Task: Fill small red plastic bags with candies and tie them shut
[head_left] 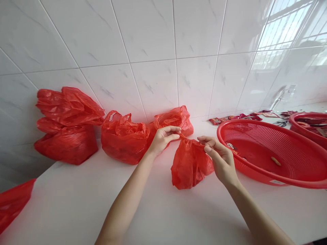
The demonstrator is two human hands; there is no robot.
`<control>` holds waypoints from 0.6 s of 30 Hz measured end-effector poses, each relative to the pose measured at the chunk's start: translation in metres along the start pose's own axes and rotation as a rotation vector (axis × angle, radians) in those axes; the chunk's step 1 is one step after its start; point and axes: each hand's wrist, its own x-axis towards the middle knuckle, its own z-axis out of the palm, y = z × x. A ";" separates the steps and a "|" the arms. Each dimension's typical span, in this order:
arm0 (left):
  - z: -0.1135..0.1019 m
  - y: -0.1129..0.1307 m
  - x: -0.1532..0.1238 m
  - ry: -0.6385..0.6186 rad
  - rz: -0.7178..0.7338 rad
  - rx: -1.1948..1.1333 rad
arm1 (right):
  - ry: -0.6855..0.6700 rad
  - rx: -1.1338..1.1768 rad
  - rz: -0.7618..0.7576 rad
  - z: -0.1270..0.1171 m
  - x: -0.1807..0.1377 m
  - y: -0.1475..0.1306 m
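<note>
A small red plastic bag [187,166] rests on the white counter between my two hands, its top gathered together. My left hand [163,137] pinches one corner of the bag's top and draws it up to the left. On the other side, my right hand [220,154] has thumb and fingers closed on the right part of the gathered top. What the bag contains cannot be made out through the plastic. Just behind my left hand stands another red bag [175,117] with its mouth spread.
A large red basket [255,127], with a few small items inside, stands at the right, and a second basket [297,117] behind it. Snack packets [217,120] lie along the wall. More filled red bags [125,146] line the left. A tiled wall [153,34] bounds the counter [76,204].
</note>
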 end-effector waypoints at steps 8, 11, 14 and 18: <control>-0.024 -0.027 0.018 0.234 0.026 0.080 | 0.018 0.222 0.117 -0.004 0.009 -0.001; -0.037 -0.040 0.023 0.297 0.001 0.092 | 0.028 0.293 0.147 -0.005 0.011 0.001; -0.045 -0.051 0.028 0.349 -0.016 0.103 | 0.036 0.319 0.172 -0.005 0.011 0.004; -0.046 -0.054 0.031 0.390 0.002 0.124 | 0.045 0.321 0.212 -0.005 0.010 0.005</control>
